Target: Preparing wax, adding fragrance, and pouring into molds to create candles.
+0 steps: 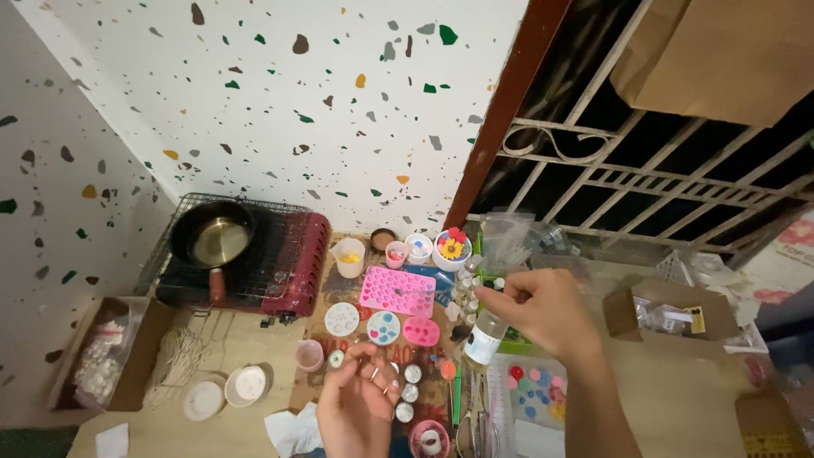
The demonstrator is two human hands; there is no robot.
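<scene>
Right hand [543, 309] fingers closed on something tiny, too blurred to identify, just above a bottle [484, 337]. Left hand [360, 403] fingers loosely curled, contents unclear; wrist cut off below, small tins [410, 383] just beside.

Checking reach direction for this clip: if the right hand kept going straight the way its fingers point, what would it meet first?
The right hand points up-left, so it would probably reach the pink silicone mould first; the small bottles between may be hit earlier, since depth is unclear.

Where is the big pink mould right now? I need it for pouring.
In the head view, the pink mould lies flat mid-table, right of the red stove, just left of the right hand holding the clear bottle.
</scene>
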